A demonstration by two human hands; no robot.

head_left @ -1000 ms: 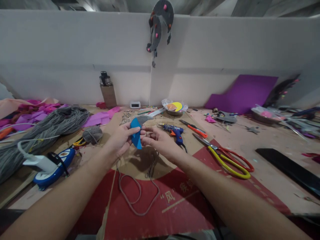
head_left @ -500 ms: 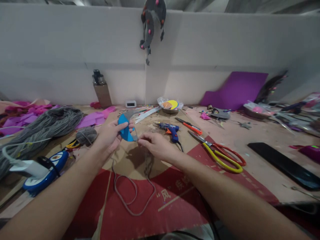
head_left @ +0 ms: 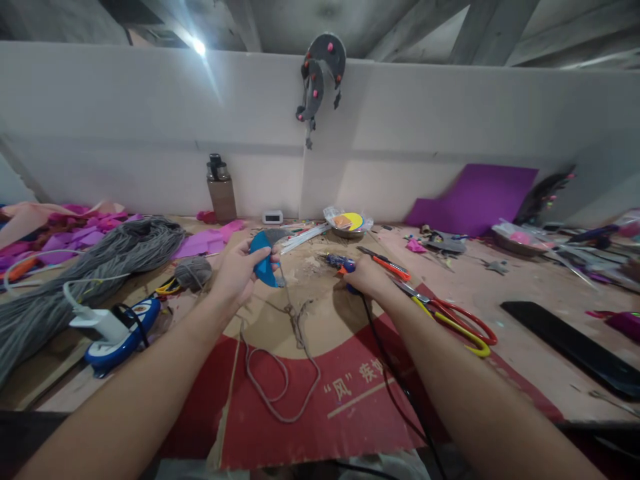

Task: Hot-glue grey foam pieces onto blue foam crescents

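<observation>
Held up over the board, a curved blue and grey piece (head_left: 263, 260) is pinched in my left hand (head_left: 241, 272). A grey cord (head_left: 270, 403) hangs from the piece and lies in loops on the red and tan board (head_left: 280, 443). To the right, my right hand (head_left: 369, 277) is closed around the handle of a blue glue gun (head_left: 339, 261), covering most of it. The gun's nozzle points left, and its black cable (head_left: 379, 340) runs down toward the front edge.
Red and yellow scissors (head_left: 455, 320) and an orange cutter (head_left: 393, 267) lie right of my right hand. Farther right is a black phone (head_left: 567, 343). Grey yarn (head_left: 125, 257) and a blue power strip (head_left: 117, 347) are at left.
My right hand has left the blue piece and cord, moved right and taken hold of the glue gun. The view has tilted up slightly. My left hand still holds the piece.
</observation>
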